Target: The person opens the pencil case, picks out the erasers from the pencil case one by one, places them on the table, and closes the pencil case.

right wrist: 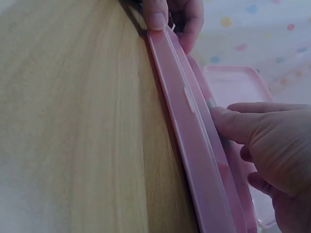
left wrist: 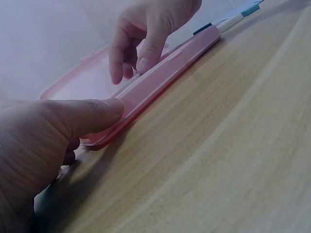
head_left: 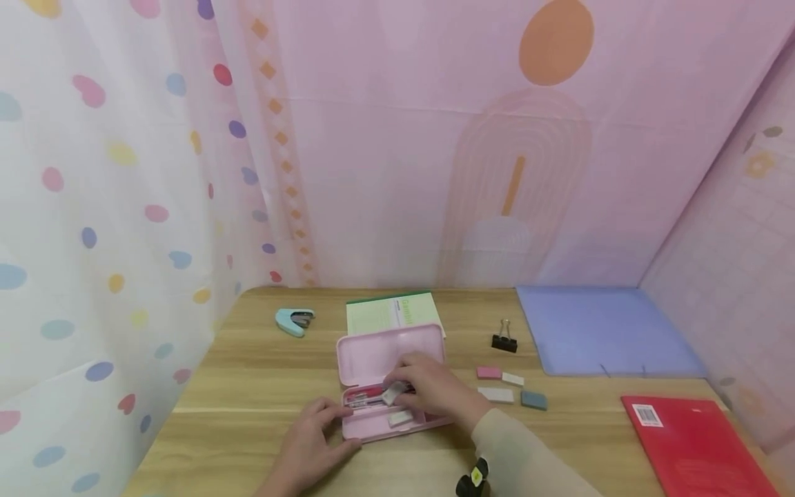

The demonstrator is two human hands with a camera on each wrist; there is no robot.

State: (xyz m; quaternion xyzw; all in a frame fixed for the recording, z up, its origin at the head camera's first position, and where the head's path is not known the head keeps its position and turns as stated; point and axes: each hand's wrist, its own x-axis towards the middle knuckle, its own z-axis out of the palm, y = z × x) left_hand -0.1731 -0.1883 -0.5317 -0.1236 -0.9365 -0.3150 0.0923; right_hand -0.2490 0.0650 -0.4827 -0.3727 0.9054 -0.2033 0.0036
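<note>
An opened pink pencil case (head_left: 369, 431) lies on the wooden table, its lid (head_left: 373, 355) tilted back. My left hand (head_left: 310, 440) grips the case's left end, the thumb (left wrist: 112, 108) at the front wall and the fingers around the side. Over the case, my right hand (head_left: 431, 388) pinches a whitish eraser (head_left: 393, 395) between thumb and fingers. A second white eraser (head_left: 400, 418) sits in the front compartment. Pens (head_left: 360, 397) fill part of the rear compartment, partly hidden by the right hand.
To the right lie a pink eraser (head_left: 488, 373), white erasers (head_left: 495, 395) and a blue-grey eraser (head_left: 534, 400). Behind them stands a black binder clip (head_left: 504, 342). A green notebook (head_left: 373, 316), light-blue stapler (head_left: 292, 322), blue folder (head_left: 609, 331) and red folder (head_left: 702, 449) surround the case.
</note>
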